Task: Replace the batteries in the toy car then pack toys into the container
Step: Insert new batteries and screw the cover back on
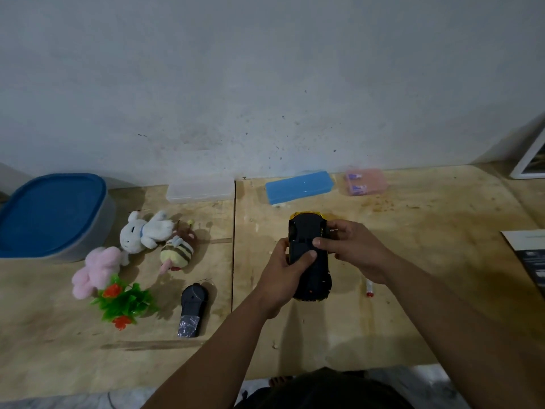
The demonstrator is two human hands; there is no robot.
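Observation:
The yellow toy car [306, 231] is upside down above the table, its black underside facing me. My left hand [284, 274] grips its left side, thumb across the underside. My right hand [356, 249] holds the right side, thumb pressing on the middle of the underside. At the far left stands a grey container with a blue lid [50, 214], shut. Beside it lie a white plush bunny [144, 231], a pink plush [94, 270], a striped bee plush [177, 252], a green plastic plant [124, 304] and a black remote [191, 308].
Against the wall lie a clear case [200, 190], a blue case [299, 185] and a pink case [365, 181] with batteries inside. A small screwdriver [369, 289] lies under my right wrist. Papers [528, 255] sit at the right edge, a white frame [530, 160] at the back right.

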